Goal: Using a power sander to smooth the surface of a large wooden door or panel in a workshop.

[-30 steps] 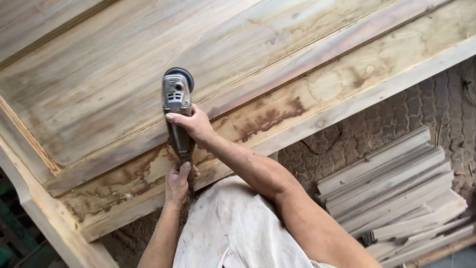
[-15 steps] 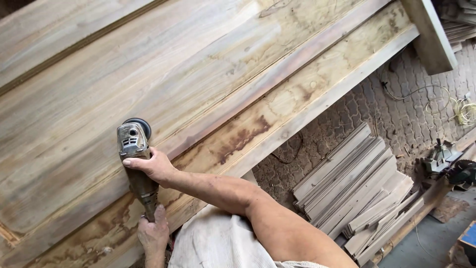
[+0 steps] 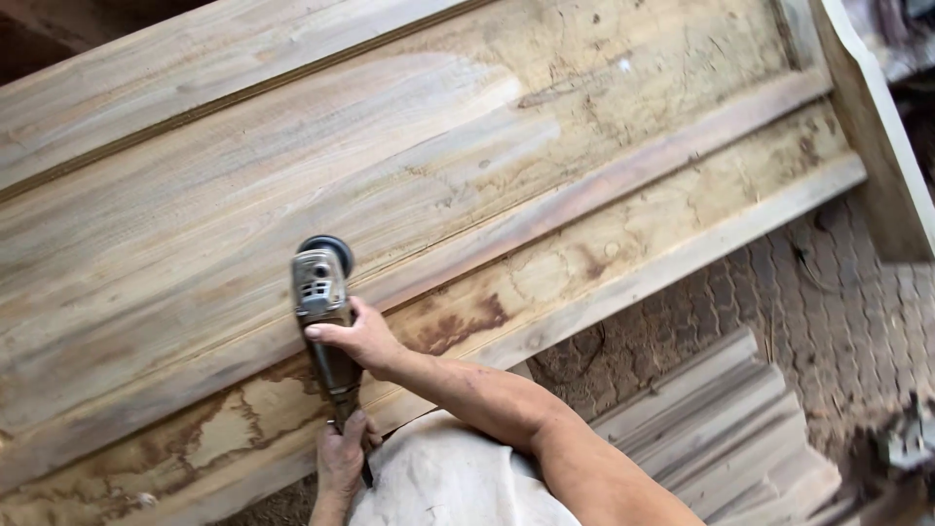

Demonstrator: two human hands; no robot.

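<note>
Currently both hands clenched on angle grinder (image 3: 322, 312), lower left of centre: right hand (image 3: 362, 339) near head, left hand (image 3: 342, 458) at tail. Best kept flat on wooden panel (image 3: 292, 185), pressure light.

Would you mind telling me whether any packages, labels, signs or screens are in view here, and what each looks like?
None can be made out: no package, sign or screen. The grey angle grinder on the wooden panel, held by the right hand and left hand, shows only dusty vents, no readable label.
</note>
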